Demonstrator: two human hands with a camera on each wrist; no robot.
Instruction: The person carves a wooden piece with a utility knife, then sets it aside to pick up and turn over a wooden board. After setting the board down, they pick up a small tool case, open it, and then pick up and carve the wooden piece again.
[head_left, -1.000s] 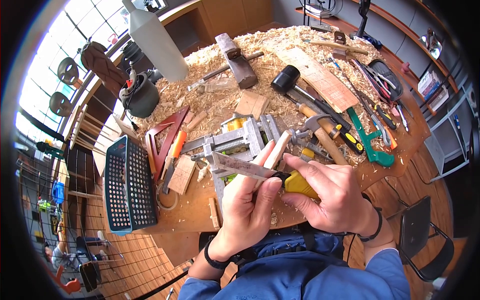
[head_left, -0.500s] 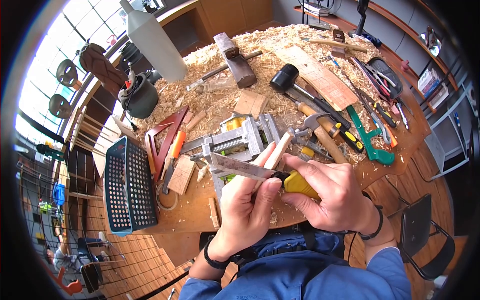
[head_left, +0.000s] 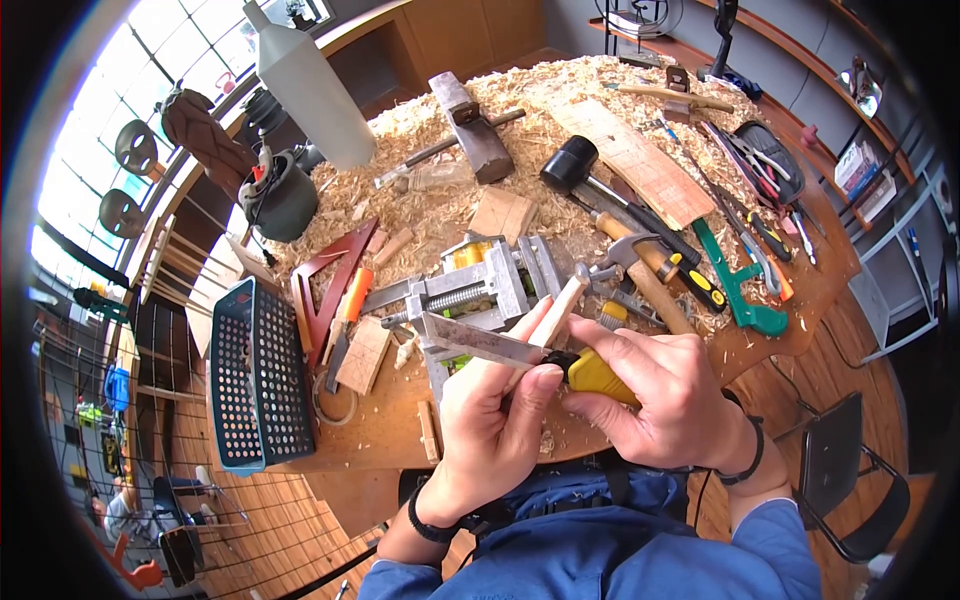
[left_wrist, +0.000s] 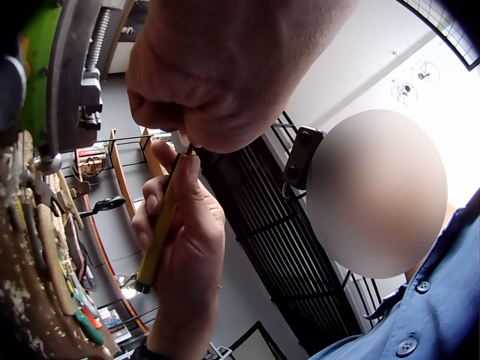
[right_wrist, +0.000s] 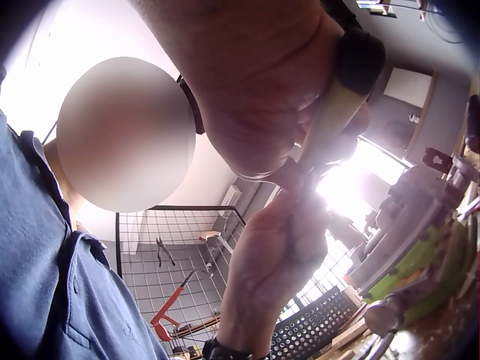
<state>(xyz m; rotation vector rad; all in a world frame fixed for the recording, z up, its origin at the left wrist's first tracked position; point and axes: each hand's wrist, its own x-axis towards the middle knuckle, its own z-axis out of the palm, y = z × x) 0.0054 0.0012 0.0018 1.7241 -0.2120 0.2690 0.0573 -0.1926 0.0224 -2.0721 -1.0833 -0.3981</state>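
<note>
In the head view my left hand [head_left: 485, 425] grips a pale, narrow stick of wood [head_left: 558, 312] that slants up and away from the body. My right hand [head_left: 668, 395] holds a utility knife by its yellow handle [head_left: 602, 378]. The long metal blade [head_left: 475, 340] points left and crosses the stick close to the left thumb. From the left wrist, the yellow knife [left_wrist: 159, 244] shows in the right fingers, while the stick is hidden behind the left hand [left_wrist: 217, 82]. The handle [right_wrist: 334, 116] also appears in the right wrist view, under the curled right hand [right_wrist: 255, 97].
A metal vise [head_left: 480, 285] stands just beyond the hands. A perforated basket [head_left: 262, 380], an orange-handled knife [head_left: 355, 295] and wood blocks [head_left: 365, 352] lie left. Rightward are a hammer [head_left: 650, 275], a black mallet [head_left: 570, 163] and a green-handled saw [head_left: 740, 290]. Shavings [head_left: 400, 235] cover the far table.
</note>
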